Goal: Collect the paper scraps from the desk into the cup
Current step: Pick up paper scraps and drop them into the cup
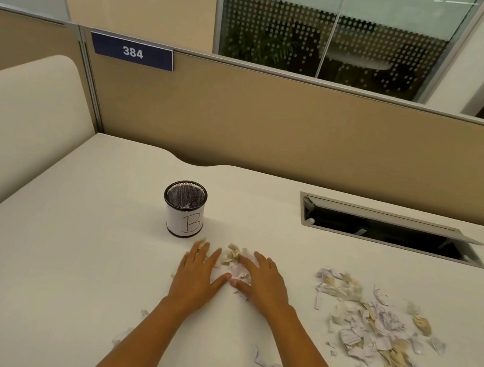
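Note:
A black mesh cup (184,210) with a white label marked "B" stands upright on the cream desk (78,252). Just in front of it and to its right lies a small heap of white and tan paper scraps (233,263). My left hand (196,275) and my right hand (263,278) lie flat on the desk with straight fingers, one on each side of that heap, the thumbs almost meeting at its near edge. A large spread of scraps (375,337) covers the desk to the right, and a few stray bits (145,313) lie near my left forearm.
An open cable hatch (386,230) with a raised grey lid is set into the desk at the back right. A tan partition (307,130) with a blue "384" plate (133,52) runs along the back. A cream side panel (12,129) closes off the left.

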A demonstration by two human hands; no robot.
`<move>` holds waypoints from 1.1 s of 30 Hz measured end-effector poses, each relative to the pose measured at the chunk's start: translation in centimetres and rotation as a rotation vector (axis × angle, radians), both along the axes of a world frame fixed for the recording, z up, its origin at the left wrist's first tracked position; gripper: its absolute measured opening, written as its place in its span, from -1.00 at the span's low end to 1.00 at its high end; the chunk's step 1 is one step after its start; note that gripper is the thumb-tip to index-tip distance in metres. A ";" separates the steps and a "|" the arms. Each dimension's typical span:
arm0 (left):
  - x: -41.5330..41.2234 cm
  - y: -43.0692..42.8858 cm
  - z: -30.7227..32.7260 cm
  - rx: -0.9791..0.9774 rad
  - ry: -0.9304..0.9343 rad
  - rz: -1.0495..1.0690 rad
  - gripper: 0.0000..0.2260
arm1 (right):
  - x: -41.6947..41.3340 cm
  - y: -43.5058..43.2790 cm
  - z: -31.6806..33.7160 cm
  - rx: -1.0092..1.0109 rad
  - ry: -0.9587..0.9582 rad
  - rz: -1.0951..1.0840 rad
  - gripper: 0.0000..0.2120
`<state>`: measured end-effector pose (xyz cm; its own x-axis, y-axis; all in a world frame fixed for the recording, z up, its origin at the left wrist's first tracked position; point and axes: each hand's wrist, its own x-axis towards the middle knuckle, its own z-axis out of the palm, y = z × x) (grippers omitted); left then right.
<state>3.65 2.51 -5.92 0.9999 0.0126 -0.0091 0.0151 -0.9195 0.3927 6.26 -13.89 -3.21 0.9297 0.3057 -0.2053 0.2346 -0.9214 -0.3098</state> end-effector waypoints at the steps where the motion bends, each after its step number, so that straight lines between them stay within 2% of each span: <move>1: -0.1 -0.2 0.1 0.002 -0.009 -0.036 -0.38 | -0.2 0.0 0.0 0.022 -0.004 0.008 -0.44; 4: -0.4 -0.8 0.6 -0.063 -0.038 -0.139 -0.40 | -0.5 -0.1 -0.1 0.110 -0.029 -0.002 -0.54; 7: -0.2 -1.5 1.4 -0.188 -0.036 -0.167 -0.40 | -1.0 0.1 0.2 0.344 -0.030 -0.122 -0.64; 10: 0.4 -1.9 1.6 -0.117 -0.021 -0.220 -0.46 | -1.2 0.5 0.8 0.520 0.006 -0.282 -0.58; 11: 0.6 -2.0 1.6 -0.084 -0.024 -0.234 -0.49 | -1.3 0.5 0.9 0.518 0.016 -0.287 -0.59; 14: 1.2 -1.9 1.6 -0.021 -0.044 -0.246 -0.56 | -1.2 -0.1 0.9 0.255 -0.076 -0.139 -0.69; 16: 1.4 -1.8 1.7 0.001 -0.066 -0.247 -0.59 | -1.1 -0.3 0.8 0.173 -0.126 -0.078 -0.70; 21: 1.6 -2.0 2.1 -0.019 -0.129 -0.196 -0.72 | -0.9 -0.5 0.5 0.228 -0.222 -0.117 -0.77; 26: 2.2 -2.9 3.0 0.076 -0.096 -0.096 -0.84 | -0.8 -0.6 0.5 0.364 -0.234 -0.220 -0.80; 29: 2.4 -3.3 3.3 -0.156 -0.054 0.061 -0.76 | -0.8 -0.6 0.7 0.544 -0.204 -0.384 -0.83; 33: 3.0 -2.7 4.1 -0.519 -0.047 0.285 -0.85 | -0.4 -0.9 1.2 0.705 -0.183 -0.548 -0.81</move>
